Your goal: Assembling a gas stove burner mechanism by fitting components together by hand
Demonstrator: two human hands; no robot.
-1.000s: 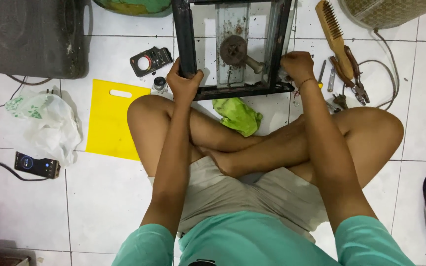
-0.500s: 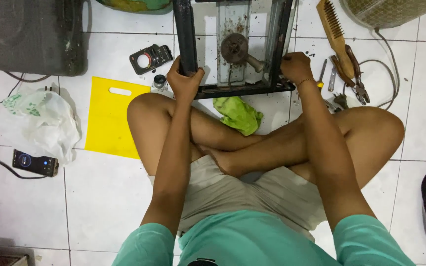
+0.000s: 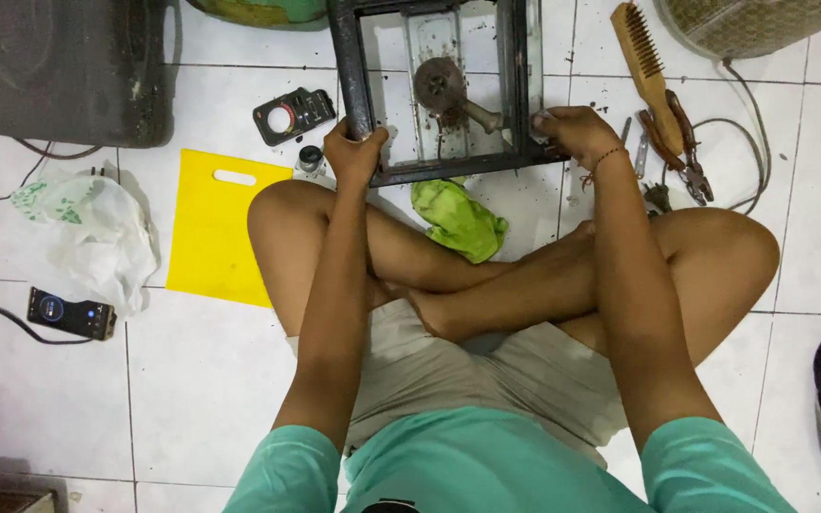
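While a yellow sheet [image 3: 216, 226] lies left, the left hand [image 3: 353, 152] and right hand [image 3: 574, 131] each grip the black frame [image 3: 441, 171] closed.

Both hands [image 3: 356, 152] on metal frame [image 3: 353, 66]

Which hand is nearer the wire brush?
Right. The right hand grips the dark metal frame at its right corner, just left of the wire brush; the left hand holds the far corner.

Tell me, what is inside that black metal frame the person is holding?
Inside the black metal frame sits a rusty round burner on a pale dirty panel; the frame's far end is out of view.
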